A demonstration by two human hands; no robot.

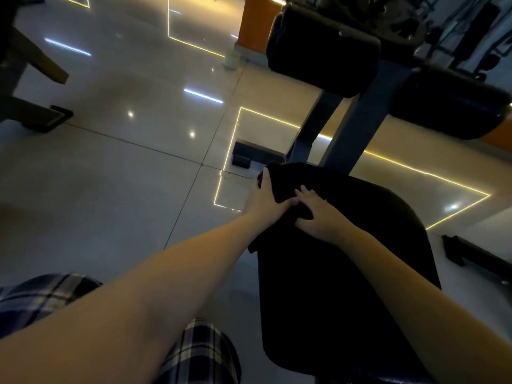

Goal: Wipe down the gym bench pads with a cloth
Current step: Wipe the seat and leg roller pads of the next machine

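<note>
A black bench seat pad (346,286) fills the lower right of the head view. A dark cloth (282,184) lies over the pad's far left corner and hangs down its left edge. My left hand (267,202) grips the cloth there, thumb on top and fingers wrapped over the far edge. Just to the right, my right hand (318,217) presses on the cloth with its fingers spread flat. Beyond the seat, two black roller pads (321,51) (448,106) sit on a grey steel post (357,126).
Glossy tiled floor (124,176) with light reflections spreads to the left. Another machine's frame and foot (47,117) stand at the far left. A black base bar (476,256) lies right of the seat. An orange column (255,20) and small white bin (231,58) stand behind.
</note>
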